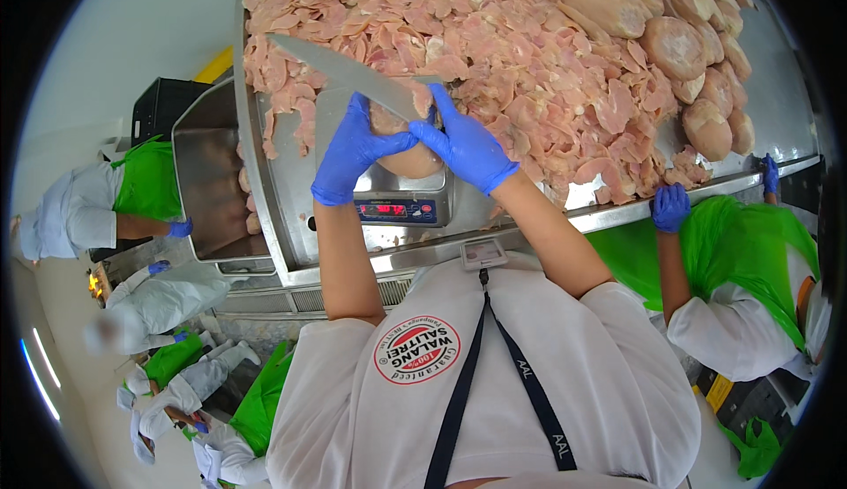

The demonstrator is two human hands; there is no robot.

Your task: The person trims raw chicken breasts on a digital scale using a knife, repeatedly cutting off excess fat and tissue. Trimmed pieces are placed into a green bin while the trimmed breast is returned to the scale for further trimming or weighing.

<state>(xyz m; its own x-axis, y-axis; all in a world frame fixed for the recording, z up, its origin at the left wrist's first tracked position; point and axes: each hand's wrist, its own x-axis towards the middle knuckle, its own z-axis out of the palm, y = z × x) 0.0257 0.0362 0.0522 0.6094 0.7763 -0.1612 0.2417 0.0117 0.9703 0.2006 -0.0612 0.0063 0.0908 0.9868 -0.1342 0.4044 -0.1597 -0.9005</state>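
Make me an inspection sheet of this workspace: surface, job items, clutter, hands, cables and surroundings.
Surface: metal table with raised rim, largely covered with meat.
Job items: knife, blade angled toward upper left; meat lump above a digital scale with its display lit red.
Clutter: thin meat slices spread widely; whole lumps piled at upper right.
Hands: both blue-gloved; left hand and right hand close around the lump and knife; exact grips partly hidden.
Cables: nothing seen.
Surroundings: metal bin at left; co-worker in green apron at right, others at left.
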